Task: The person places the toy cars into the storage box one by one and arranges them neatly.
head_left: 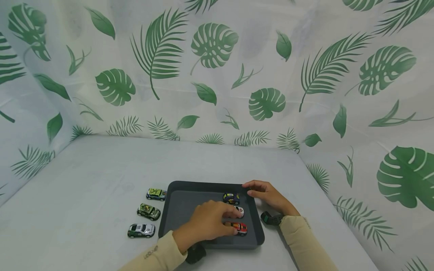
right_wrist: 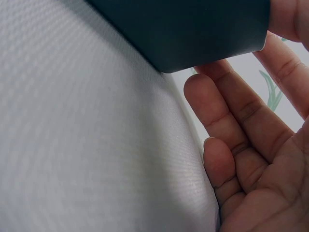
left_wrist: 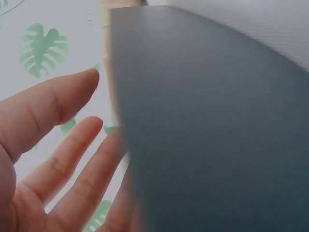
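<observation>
In the head view, a dark grey tray (head_left: 190, 207) lies on the white table. My left hand (head_left: 208, 222) reaches over it, thumb and fingers spread, the thumb overlapping a red-orange toy car (head_left: 241, 228). The fingers partly cover a white toy car (head_left: 240, 211) just behind. A dark toy car with yellow markings (head_left: 231, 198) sits farther back in the tray. My right hand (head_left: 271, 195) grips the tray's far right corner between thumb and fingers. In the right wrist view the tray's outer wall (right_wrist: 193, 34) shows beside those fingers. The tray wall (left_wrist: 207, 121) fills much of the left wrist view.
Left of the tray stand a yellow-green toy car (head_left: 156, 194), a camouflage toy car (head_left: 148, 211) and a silver-white toy car (head_left: 141, 230) in a column. Leaf-printed white cloth (head_left: 217, 94) encloses the table behind and on both sides.
</observation>
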The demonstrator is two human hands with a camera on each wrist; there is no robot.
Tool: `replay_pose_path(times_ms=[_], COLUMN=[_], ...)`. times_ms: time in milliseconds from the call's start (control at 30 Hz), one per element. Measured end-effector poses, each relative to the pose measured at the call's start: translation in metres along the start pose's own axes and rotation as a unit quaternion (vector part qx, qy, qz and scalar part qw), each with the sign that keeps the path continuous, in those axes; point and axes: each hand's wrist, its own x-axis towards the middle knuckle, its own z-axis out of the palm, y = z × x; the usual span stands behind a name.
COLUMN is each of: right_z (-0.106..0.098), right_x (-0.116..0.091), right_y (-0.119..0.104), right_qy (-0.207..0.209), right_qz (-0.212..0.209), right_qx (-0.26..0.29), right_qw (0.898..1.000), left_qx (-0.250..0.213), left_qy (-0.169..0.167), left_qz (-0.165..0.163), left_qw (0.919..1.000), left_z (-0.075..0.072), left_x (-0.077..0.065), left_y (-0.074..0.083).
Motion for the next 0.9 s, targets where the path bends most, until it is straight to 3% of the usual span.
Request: replay_pose_path(times_ms=[167,267,367,500,700,900], right_z=[0.000,0.000,0.001,0.001,0.001,0.002], right_x=[0.000,0.000,0.000,0.000,0.000,0.000], right_y=[-0.001,-0.002,-0.002,-0.003,-0.004,-0.005], right_qy=[-0.001,-0.001,-0.001,0.001,0.001,0.008], right_qz=[-0.001,-0.001,-0.001,0.001,0.007,0.018], right_qx=[-0.003,-0.002,-0.003,-0.010,-0.017,-0.021], right_qw=[1.000,1.000,1.000,1.000,1.000,1.000], left_qx=[-0.073,-0.113,-0.125,-0.127,-0.146,-0.173], left_qy=[-0.041,-0.066,-0.074,-0.060,-0.029,-0.014], left_qz=[0.035,0.073,0.114,0.142,0.139,0.154], left_qw=[0.9959,0.9888,0.9828,0.9798,0.9791,0.9726], left_z=[-0.012,-0.020,-0.031,-0.047,-0.069,-0.082], left_x=[-0.002,-0.003,-0.004,-0.007,-0.014,-0.021], left_y=[0.000,-0.002,-0.005,-0.009,-0.015,-0.024])
